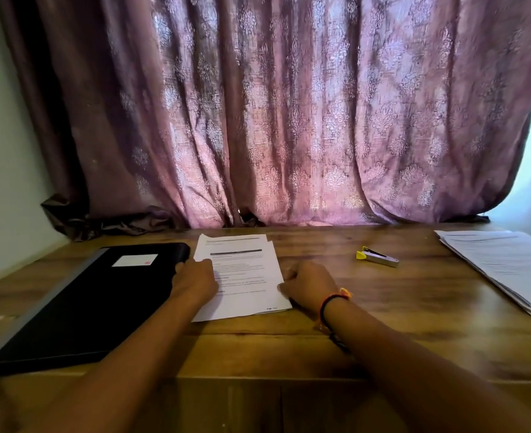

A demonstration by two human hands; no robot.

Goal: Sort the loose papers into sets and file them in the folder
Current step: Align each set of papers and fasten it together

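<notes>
A mauve curtain (pixel 289 120) backs my wooden tabletop (pixel 383 323). My left hand (pixel 195 281) lies flat on the papers (pixel 245 276). My right hand (pixel 309 287) curls at their edge, grip unclear.

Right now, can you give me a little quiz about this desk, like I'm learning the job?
1. True or false: the black folder lies closed, left of the small set of papers.
2. What lies on the table between the small set and the big stack of papers? A) stapler B) scissors C) cup
3. Fill in: the bracelet is on the ___ wrist.
Key: 1 true; 2 A; 3 right.
</notes>
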